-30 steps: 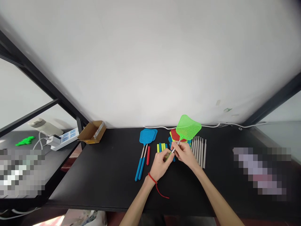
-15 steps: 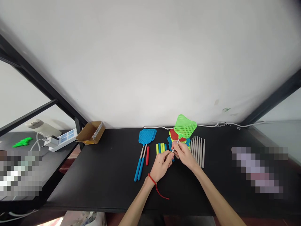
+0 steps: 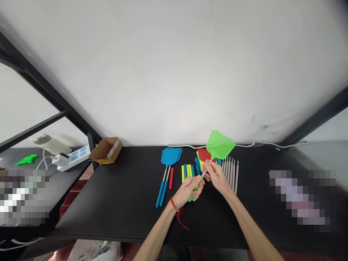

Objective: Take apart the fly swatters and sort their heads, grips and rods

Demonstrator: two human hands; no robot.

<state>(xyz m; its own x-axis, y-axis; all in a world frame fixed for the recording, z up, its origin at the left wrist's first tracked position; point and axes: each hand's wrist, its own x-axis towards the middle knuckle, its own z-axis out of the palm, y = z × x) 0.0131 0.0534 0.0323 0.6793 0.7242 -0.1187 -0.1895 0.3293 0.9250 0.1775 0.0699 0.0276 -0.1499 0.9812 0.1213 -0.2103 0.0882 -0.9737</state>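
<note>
Both my hands are on a green fly swatter (image 3: 220,144), its mesh head up and to the right, tilted over the table. My left hand (image 3: 189,188), with a red cord at the wrist, wraps round its green grip. My right hand (image 3: 215,174) pinches the metal rod below the head. Behind my hands lie a red swatter head (image 3: 204,154) and other yellow and blue heads, partly hidden. To the left rest blue fly swatters (image 3: 169,156) with blue grips, a red grip (image 3: 171,178) and several yellow and blue grips (image 3: 186,171).
Several grey rods (image 3: 233,175) lie right of my right hand on the black table (image 3: 130,203). An open cardboard box (image 3: 106,151) stands at the back left, near a power strip (image 3: 77,156). A white cable (image 3: 187,145) runs along the wall. A blurred patch covers something at right.
My left hand has closed round the green grip, which now shows below the rod. The green swatter and my right hand have shifted slightly to the right.
</note>
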